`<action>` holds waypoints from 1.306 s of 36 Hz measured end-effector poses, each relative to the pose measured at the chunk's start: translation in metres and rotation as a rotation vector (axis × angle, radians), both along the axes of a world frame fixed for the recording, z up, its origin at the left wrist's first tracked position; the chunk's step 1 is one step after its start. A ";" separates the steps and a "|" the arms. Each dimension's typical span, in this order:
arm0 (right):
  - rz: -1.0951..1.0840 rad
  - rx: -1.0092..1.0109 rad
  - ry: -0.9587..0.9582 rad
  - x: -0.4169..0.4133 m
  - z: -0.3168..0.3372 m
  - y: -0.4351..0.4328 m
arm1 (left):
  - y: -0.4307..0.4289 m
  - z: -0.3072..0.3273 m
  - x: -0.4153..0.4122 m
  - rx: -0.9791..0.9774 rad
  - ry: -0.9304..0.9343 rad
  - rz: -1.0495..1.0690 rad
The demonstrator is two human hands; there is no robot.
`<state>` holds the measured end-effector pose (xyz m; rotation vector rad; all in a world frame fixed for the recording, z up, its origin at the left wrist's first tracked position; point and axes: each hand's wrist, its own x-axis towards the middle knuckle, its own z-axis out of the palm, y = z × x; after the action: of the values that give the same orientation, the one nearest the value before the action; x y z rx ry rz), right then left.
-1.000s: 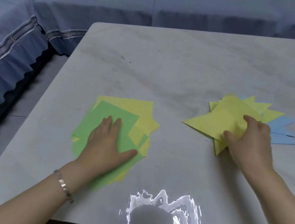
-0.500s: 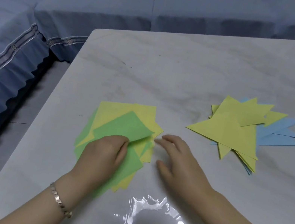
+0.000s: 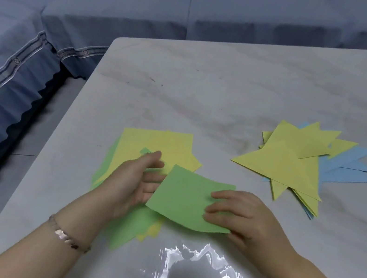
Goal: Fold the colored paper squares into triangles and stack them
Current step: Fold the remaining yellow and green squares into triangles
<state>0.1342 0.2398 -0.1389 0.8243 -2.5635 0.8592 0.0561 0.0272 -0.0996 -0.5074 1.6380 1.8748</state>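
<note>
1 green square lifted: right hand pinches it, left hand open under its edge; square pile, triangle stack uncountable

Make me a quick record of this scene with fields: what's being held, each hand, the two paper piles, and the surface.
in hand: green sheet, unfolded, slightly bowed
left hand: open, palm at the sheet's left edge
right hand: pinches the sheet's right edge
unfolded: square pile, yellow and green, partly under the left hand
folded: triangle pile, yellow over blue, off to the right, untouched
surface: table
</note>
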 end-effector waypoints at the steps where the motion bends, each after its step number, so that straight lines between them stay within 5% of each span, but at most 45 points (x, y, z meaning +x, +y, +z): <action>1: 0.035 0.005 -0.031 0.001 0.002 -0.001 | 0.002 -0.001 -0.001 -0.100 0.032 -0.092; 7: 0.079 -0.117 -0.257 0.009 0.003 -0.004 | 0.017 -0.007 0.000 -0.454 0.296 -0.295; 14: -0.311 -0.588 -0.352 0.001 0.007 -0.004 | 0.031 -0.008 0.014 -0.390 0.507 -0.405; 20: -0.387 -0.892 -0.686 -0.005 0.011 -0.009 | 0.037 -0.003 0.026 -0.295 0.459 -0.395; 33: -0.477 -0.985 -0.572 -0.004 0.028 -0.019 | 0.042 0.000 0.033 -0.457 0.661 -0.282; 47: -0.452 -0.989 -0.589 -0.003 0.036 -0.010 | 0.045 0.008 0.045 -0.428 0.773 -0.189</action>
<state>0.1316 0.2294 -0.1034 -0.3309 -2.0814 2.1149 0.1010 0.0722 -0.0912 0.2618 2.5036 1.6672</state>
